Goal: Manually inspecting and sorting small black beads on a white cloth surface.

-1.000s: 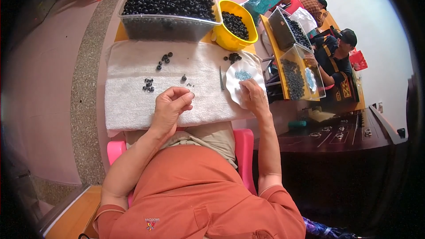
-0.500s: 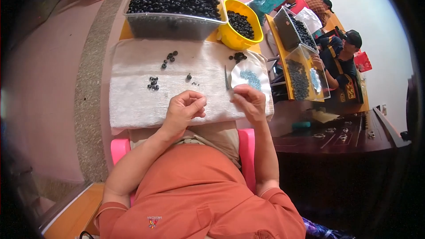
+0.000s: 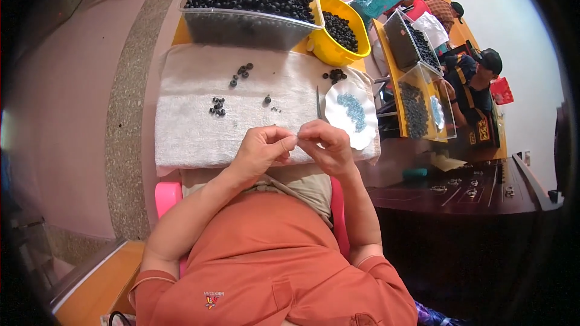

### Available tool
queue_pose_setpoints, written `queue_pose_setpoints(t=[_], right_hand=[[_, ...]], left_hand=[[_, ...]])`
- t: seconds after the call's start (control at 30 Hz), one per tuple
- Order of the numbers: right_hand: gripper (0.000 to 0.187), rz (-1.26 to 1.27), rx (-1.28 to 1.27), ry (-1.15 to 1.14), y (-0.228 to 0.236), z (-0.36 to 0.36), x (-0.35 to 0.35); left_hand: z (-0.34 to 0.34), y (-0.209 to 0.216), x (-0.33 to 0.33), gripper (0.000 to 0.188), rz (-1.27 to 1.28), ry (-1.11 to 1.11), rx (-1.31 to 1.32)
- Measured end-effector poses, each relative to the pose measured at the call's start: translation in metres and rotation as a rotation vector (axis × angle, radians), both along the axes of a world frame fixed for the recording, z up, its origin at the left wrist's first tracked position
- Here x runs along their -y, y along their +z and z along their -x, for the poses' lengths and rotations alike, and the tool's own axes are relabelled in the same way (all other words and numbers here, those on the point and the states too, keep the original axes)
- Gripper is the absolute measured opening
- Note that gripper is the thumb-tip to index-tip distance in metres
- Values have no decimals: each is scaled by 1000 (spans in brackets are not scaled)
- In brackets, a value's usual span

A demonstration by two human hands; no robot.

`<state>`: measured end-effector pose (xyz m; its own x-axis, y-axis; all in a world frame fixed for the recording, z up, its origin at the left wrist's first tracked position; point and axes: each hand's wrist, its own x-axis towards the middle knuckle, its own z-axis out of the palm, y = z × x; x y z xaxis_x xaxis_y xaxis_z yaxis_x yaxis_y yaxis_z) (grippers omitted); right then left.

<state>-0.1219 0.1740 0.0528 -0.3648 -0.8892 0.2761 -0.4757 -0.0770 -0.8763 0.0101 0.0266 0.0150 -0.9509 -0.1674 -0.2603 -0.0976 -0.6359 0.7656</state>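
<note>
Small blue pieces (image 3: 354,110) lie in a white, scalloped dish (image 3: 331,110) at the right end of the towel (image 3: 196,139) that covers the bench (image 3: 180,35). A second ago the right hand (image 3: 331,146) was over that dish; now it has come across to meet the left hand (image 3: 260,151), fingertips to fingertips, above the towel's near edge. I judge that this moves the work from picking up at the dish to joining or passing something tiny between the hands.

The left grip is pinched, thumb and forefinger together, and the right grip is drawn together in the same way. What sits between them (if anything does) is too small to tell, so I cannot say whether a blue piece is held.

Ahead of the hands, black beads (image 3: 220,112) stand in a small cluster on the left of the towel, with another group farther back. A single black bead (image 3: 267,101) sits nearer the middle, just beside some minute bits. A slender dark tool (image 3: 318,104) lies beside the dish, untouched.
</note>
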Motion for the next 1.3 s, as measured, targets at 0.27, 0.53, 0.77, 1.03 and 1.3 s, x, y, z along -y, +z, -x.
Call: queue_pose_setpoints(t=[0.27, 0.53, 0.77, 1.03, 1.3], right_hand=[[15, -17, 22, 4, -2, -2, 1], [16, -32, 327, -22, -15, -8, 2], [15, -44, 357, -81, -24, -9, 3], [11, -67, 283, -84, -23, -6, -1], [12, -51, 170, -63, -26, -2, -1]], left_hand=[[0, -4, 1, 12, 4, 4, -20], [0, -2, 2, 14, -1, 30, -31], [0, -2, 1, 17, 40, 55, -37], [1, -8, 1, 18, 242, 60, -106], [1, -6, 0, 19, 430, 78, -87]])
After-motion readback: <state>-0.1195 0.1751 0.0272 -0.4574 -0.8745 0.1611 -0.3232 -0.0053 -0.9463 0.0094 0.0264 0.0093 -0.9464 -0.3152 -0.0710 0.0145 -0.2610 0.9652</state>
